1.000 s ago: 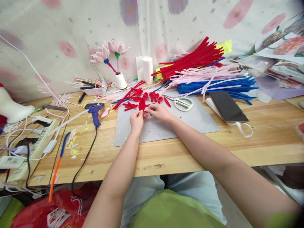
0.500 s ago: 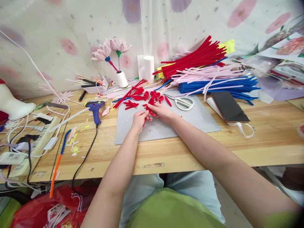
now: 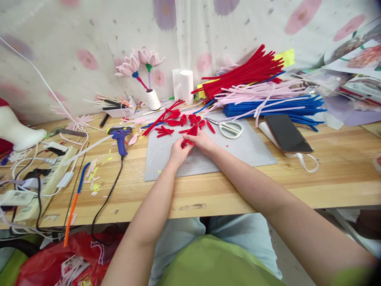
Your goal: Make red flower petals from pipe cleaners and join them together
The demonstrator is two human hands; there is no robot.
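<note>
Both hands meet over the grey cutting mat (image 3: 205,161). Between them is a red pipe-cleaner piece (image 3: 192,130), its pointed part sticking up past the fingers. My left hand (image 3: 179,151) is closed on its lower end. The fingers of my right hand (image 3: 202,140) pinch it from the right and partly hide it. Just beyond lie red pipe-cleaner shapes (image 3: 195,119), several of them curled or leaf-like, and short red cut pieces (image 3: 164,131). A pair of scissors (image 3: 230,130) with pale handles rests on the mat to the right.
Bundles of red (image 3: 244,73), pink and blue pipe cleaners (image 3: 268,109) lie at the back right, near a phone (image 3: 288,134). On the left are a blue glue gun (image 3: 120,141) with its cord and a power strip (image 3: 50,178). Pink flowers stand in a white holder (image 3: 152,100).
The red piece has turned in the hands, and its tip now leans to the right. My left hand has shifted slightly right and closer to my right hand.
</note>
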